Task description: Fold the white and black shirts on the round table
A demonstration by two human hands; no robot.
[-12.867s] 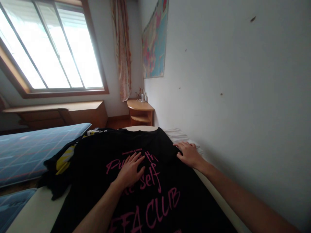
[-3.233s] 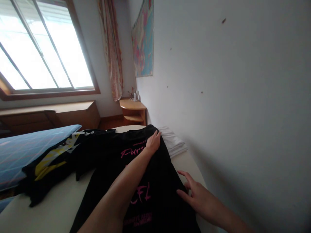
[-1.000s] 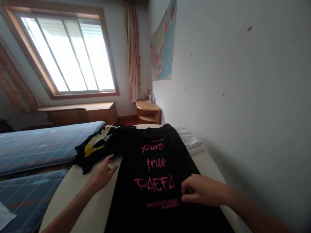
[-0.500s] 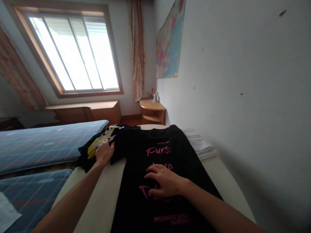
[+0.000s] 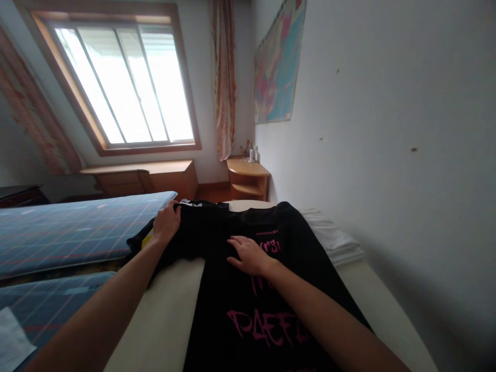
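Note:
A black T-shirt with pink lettering lies spread over a cream-coloured surface. My left hand has its fingers closed on the end of the shirt's left sleeve, which is stretched out sideways. Flat on the chest, beside the pink print, rests my right hand with fingers apart. Under and behind the sleeve is another black garment with a yellow and white print, mostly covered. White folded cloth lies past the shirt's right shoulder.
Blue plaid mattresses stand on the left, with something white on the nearer one. A bare wall bounds the right side. Beyond are a desk, a corner shelf holding small items, and a window.
My left hand has moved slightly up and away, drawing the sleeve out flat over the printed garment. My right hand has slid up the shirt toward the collar, uncovering lower lettering.

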